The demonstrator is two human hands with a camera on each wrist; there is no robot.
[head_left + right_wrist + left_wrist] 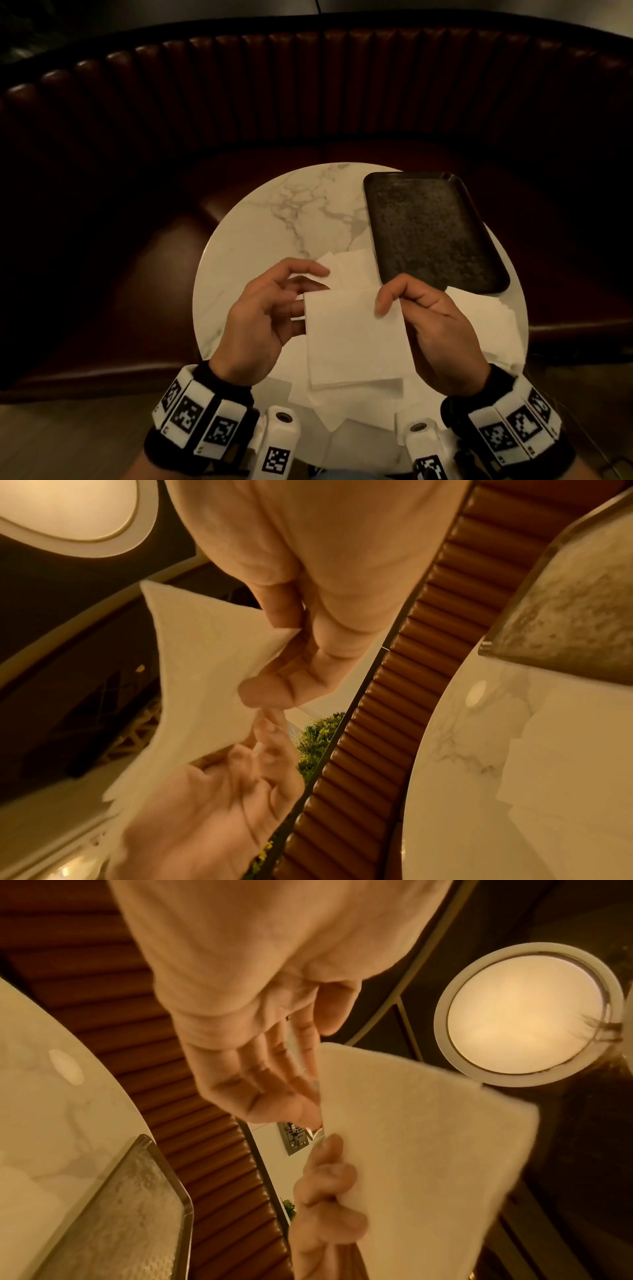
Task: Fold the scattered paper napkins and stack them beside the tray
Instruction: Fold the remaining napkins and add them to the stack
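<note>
A white square paper napkin [356, 335] is held above the round marble table [260, 219], pinched by the right hand [435, 329]; the left hand [263, 308], fingers relaxed, touches its edge beside the dark rectangular tray [431, 233].

Restaurant, tufted leather booth [308, 85], marble table [274, 212]

One round table [260, 219], one dark tray [431, 233], two hands, and several white napkins, exact number unclear.
</note>
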